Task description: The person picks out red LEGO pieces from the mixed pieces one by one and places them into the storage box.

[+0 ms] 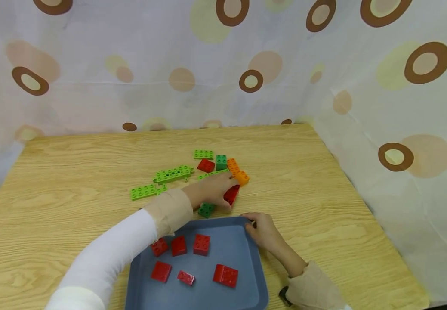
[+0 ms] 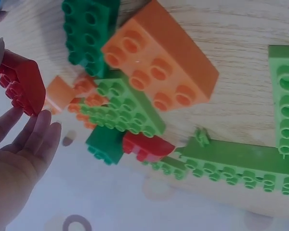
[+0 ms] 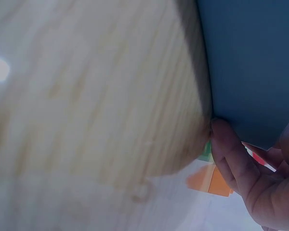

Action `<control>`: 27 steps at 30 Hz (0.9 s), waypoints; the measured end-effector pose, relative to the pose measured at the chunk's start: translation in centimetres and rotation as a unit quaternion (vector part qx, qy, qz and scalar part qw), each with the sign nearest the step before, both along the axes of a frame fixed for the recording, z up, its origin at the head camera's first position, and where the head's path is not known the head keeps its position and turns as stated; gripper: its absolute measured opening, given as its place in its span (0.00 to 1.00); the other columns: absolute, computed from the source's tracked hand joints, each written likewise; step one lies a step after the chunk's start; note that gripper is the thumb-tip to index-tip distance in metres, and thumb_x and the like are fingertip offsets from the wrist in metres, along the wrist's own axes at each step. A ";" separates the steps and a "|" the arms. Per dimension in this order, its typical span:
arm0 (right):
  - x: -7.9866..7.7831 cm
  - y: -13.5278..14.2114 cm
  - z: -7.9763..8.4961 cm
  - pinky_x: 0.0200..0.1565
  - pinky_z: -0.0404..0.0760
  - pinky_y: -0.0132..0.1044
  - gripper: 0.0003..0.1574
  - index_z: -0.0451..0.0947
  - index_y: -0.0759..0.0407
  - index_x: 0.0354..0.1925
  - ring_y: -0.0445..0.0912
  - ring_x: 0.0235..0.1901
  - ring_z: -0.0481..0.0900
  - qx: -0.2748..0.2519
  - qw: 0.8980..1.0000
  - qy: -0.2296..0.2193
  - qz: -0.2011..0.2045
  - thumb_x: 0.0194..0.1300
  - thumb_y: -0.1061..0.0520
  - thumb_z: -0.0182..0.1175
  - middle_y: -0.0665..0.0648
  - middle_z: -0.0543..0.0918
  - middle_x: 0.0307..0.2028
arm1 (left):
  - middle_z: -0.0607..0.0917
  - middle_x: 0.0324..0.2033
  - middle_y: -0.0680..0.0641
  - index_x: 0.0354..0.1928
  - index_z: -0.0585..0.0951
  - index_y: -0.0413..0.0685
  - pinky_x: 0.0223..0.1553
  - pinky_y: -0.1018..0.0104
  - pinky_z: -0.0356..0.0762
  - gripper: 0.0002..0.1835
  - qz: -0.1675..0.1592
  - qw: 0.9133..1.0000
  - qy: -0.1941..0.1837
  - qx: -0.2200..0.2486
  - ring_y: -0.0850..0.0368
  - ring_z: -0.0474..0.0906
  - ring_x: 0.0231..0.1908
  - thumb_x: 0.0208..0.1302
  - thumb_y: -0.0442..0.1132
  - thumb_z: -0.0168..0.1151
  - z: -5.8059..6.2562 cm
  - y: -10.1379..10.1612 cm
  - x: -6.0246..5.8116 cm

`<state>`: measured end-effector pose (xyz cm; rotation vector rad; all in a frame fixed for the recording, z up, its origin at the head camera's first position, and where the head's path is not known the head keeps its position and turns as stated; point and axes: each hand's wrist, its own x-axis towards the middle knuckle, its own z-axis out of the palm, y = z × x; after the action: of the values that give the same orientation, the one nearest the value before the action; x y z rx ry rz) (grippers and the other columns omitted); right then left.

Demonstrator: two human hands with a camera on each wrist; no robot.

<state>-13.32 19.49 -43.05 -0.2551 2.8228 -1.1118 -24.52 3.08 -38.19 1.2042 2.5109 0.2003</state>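
My left hand (image 1: 216, 189) reaches across the table just beyond the tray and pinches a red brick (image 1: 232, 195) between thumb and fingers. In the left wrist view the same red brick (image 2: 28, 79) has its studs toward the palm side. A dark green brick (image 1: 206, 210) lies beside that hand. My right hand (image 1: 265, 234) grips the far right corner of a blue-grey tray (image 1: 196, 298). Its fingers bend at the tray's corner in the right wrist view. Several red bricks, among them one with a curved end (image 1: 225, 276), lie apart inside the tray.
Beyond the left hand are orange bricks (image 1: 241, 177), another red brick (image 1: 206, 165), a green brick (image 1: 221, 162) and a light green plate (image 1: 203, 154). A long light green piece (image 1: 174, 174) lies to the left. A large orange brick (image 2: 164, 57) shows in the left wrist view.
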 end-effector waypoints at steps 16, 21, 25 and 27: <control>-0.2 0.0 -0.1 0.21 0.63 0.27 0.07 0.76 0.65 0.22 0.39 0.19 0.63 0.037 0.999 0.023 -0.007 0.51 0.73 0.56 0.51 0.70 0.16 | 0.75 0.47 0.47 0.59 0.71 0.46 0.45 0.69 0.75 0.36 -0.131 0.985 0.069 0.089 0.58 0.74 0.43 0.49 0.54 0.70 3.0 -0.8 6.9; -0.3 0.0 0.0 0.23 0.64 0.27 0.14 0.82 0.66 0.33 0.41 0.21 0.64 0.039 0.999 0.003 -0.010 0.51 0.75 0.54 0.56 0.79 0.24 | 0.76 0.46 0.48 0.61 0.69 0.47 0.44 0.70 0.74 0.39 -0.144 0.984 0.075 0.073 0.59 0.74 0.41 0.49 0.55 0.70 2.4 -1.3 8.0; -0.3 0.0 0.2 0.23 0.68 0.26 0.18 0.82 0.67 0.43 0.40 0.22 0.69 0.029 0.999 -0.012 -0.007 0.54 0.74 0.55 0.63 0.85 0.37 | 0.76 0.48 0.48 0.60 0.70 0.48 0.47 0.68 0.74 0.37 -0.142 0.986 0.072 0.050 0.58 0.75 0.44 0.49 0.56 0.69 1.9 -1.7 8.6; -0.3 0.0 0.1 0.23 0.68 0.26 0.18 0.81 0.68 0.46 0.40 0.22 0.70 0.025 1.000 -0.017 -0.006 0.56 0.73 0.55 0.65 0.84 0.40 | 0.76 0.49 0.48 0.59 0.71 0.48 0.48 0.68 0.74 0.36 -0.139 0.987 0.075 0.036 0.58 0.75 0.44 0.49 0.57 0.68 1.5 -1.8 8.9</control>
<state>-13.61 19.44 -42.92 -0.2127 2.8220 -1.0356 -15.64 1.25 -36.65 1.6373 2.4392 0.1340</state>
